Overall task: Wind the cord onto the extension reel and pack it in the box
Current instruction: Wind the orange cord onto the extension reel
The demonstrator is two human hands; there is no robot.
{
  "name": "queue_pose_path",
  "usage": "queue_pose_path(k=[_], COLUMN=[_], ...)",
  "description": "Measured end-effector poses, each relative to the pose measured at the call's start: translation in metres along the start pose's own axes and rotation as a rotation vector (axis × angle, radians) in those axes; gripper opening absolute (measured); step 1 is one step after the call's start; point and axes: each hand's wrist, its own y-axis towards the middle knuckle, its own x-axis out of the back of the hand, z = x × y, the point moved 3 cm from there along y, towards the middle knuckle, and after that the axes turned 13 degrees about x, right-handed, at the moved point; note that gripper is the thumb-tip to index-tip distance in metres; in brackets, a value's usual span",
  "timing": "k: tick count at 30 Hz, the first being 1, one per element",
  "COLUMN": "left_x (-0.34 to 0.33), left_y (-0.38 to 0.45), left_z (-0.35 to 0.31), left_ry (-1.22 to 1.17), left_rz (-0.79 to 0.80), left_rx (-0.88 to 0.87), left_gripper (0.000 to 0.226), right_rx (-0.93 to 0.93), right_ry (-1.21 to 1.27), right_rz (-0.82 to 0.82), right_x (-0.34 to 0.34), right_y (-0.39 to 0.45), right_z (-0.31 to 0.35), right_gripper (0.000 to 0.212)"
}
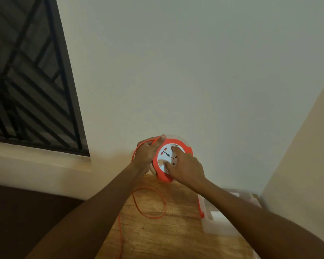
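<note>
So I've got the reel [169, 159] held up off the wooden table [176, 236], socket face toward me. My left hand [147, 153] is clamped on its left rim, pinching the cord [150, 202] there. My right hand [185, 168] presses fingers closed on the white face. Loose cord hangs below the reel onto the table; the box [221, 219] sits below-right of the reel, nearer my right arm.

the reel [173, 160] looks like smooth plastic, orange rim around a glossy white face. the cord [150, 202] has a matt orange sheath. the bench [157, 236] is grained wood with a slight sheen. the box [219, 221] looks like translucent plastic. the wall [195, 71] is matt paint.
</note>
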Motion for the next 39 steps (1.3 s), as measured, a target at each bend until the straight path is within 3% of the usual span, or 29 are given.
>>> queue_pose_path(k=[4, 9, 15, 29, 33, 39], left_x=[0.001, 0.002, 0.001, -0.006, -0.006, -0.009], left_y=[-0.001, -0.001, -0.003, -0.009, -0.011, -0.009], left_z=[0.009, 0.011, 0.013, 0.015, 0.013, 0.015], left_ry=[-0.012, 0.053, 0.099, 0.101, 0.082, 0.053], left_rz=[0.019, 0.017, 0.017, 0.098, 0.105, 0.088], left_rx=[0.038, 0.059, 0.077, 0.107, 0.107, 0.144], left_gripper=[0.040, 0.045, 0.050, 0.050, 0.050, 0.056], right_rx=[0.159, 0.623, 0.963, 1.045, 0.959, 0.864], right_ry=[-0.173, -0.649, -0.769, -0.935, -0.925, -0.977], right_rz=[0.051, 0.159, 0.373, 0.506, 0.537, 0.575], right_x=[0.002, 0.009, 0.014, 0.045, 0.046, 0.040], right_y=[-0.009, -0.021, -0.016, -0.002, -0.003, -0.006], right_z=[-0.001, -0.002, -0.021, -0.005, -0.007, 0.005], right_gripper=[0.070, 0.050, 0.051, 0.081, 0.093, 0.087])
